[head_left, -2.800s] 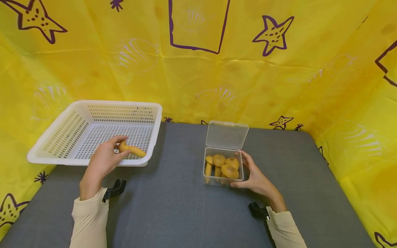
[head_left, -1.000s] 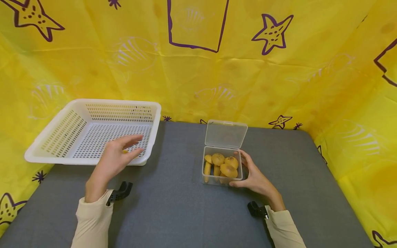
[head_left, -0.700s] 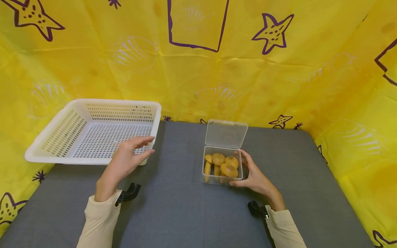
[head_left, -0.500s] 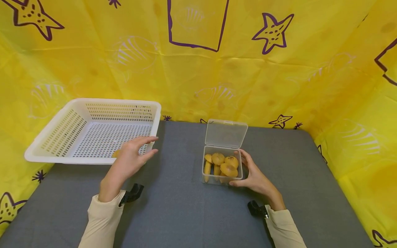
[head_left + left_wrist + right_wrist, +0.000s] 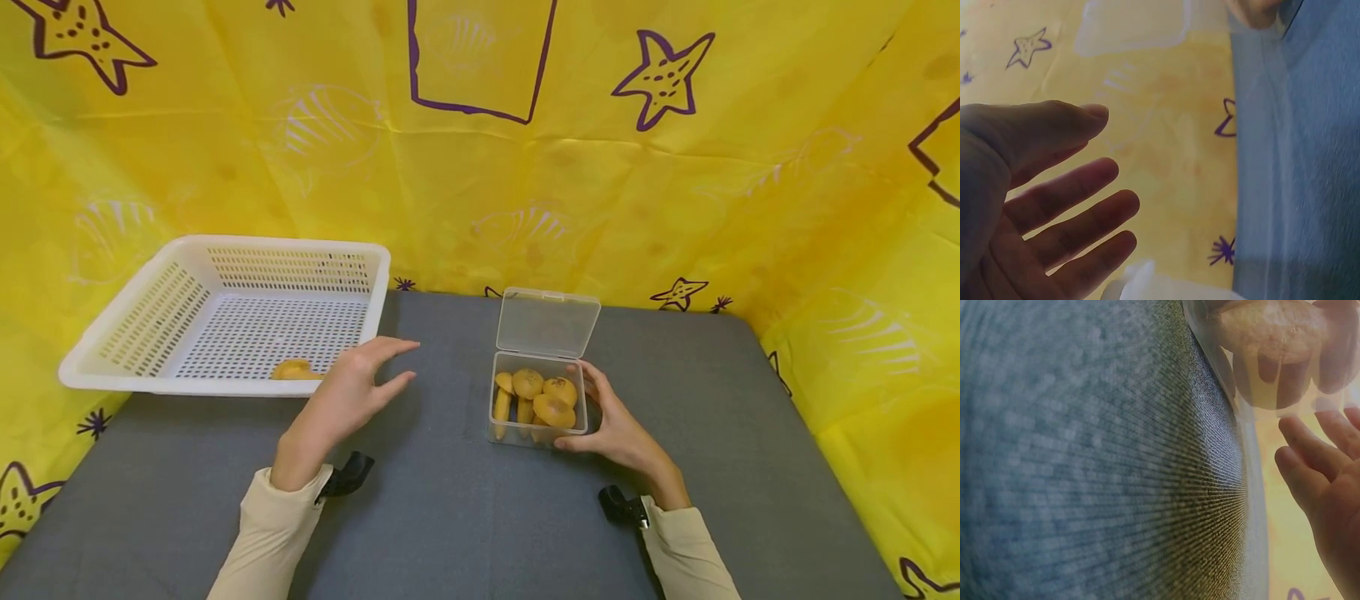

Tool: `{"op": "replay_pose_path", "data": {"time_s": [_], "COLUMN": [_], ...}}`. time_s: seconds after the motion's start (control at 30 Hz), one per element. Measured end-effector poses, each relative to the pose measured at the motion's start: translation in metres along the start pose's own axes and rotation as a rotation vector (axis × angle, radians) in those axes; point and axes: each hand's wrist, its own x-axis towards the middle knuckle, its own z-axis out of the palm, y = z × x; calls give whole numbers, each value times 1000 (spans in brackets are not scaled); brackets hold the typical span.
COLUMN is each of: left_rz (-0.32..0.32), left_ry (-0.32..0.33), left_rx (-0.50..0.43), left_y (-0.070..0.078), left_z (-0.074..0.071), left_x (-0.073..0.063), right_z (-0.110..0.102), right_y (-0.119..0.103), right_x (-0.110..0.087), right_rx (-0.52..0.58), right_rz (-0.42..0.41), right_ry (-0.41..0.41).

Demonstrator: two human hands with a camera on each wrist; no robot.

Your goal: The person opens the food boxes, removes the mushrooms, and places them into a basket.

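In the head view my left hand (image 5: 341,400) hovers just right of the white basket's near corner, thumb and fingers apart, nothing between them. The left wrist view shows its spread fingers (image 5: 1082,215). Inside the white plastic basket (image 5: 112,383) a yellow-brown mushroom (image 5: 294,369) lies by the near wall, its stem end partly hidden. My right hand (image 5: 618,433) holds the right side of a small clear plastic box (image 5: 498,435), thumb at the front corner and fingers along the side. Its hinged lid (image 5: 547,323) stands raised. Several mushrooms (image 5: 553,411) fill the box.
A grey cloth (image 5: 442,500) covers the table. Behind it and at both sides hangs a yellow curtain (image 5: 450,183) with starfish and fish drawings. Black wrist cameras (image 5: 348,475) sit on both wrists, below the hands.
My left hand let go of the mushroom in the basket, leaving it by the near wall, then moved right and out past the basket's rim. My right hand and the box stayed put.
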Motion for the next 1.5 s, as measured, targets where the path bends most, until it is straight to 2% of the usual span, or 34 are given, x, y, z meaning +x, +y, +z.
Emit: {"op": "replay_pose_path", "data": {"time_s": [0.3,0.73,0.97,1.07,1.27,1.5], "left_rz": [65,180,223,248,267,300], "left_ry": [-69,-142,-224,-248,-284,-328], "left_rx": [-96,-102,-79,-105,-151,-113], "left_y": [17,41,60,67,76,87], "left_z": [22,53,66,71,80,94], "left_x": [12,27,34,37,41,45], "right_z": [0,-1,0,0,0,-1], "right_y": [0,1,1,1,1,2], "right_x": [-1,0,1,1,1,0], "right_rx": [-2,1,-2,0,12,10], "right_rz": [15,11,19,14,-5,0], "right_ry": [4,-7,-3,-2,-3,-3]}}
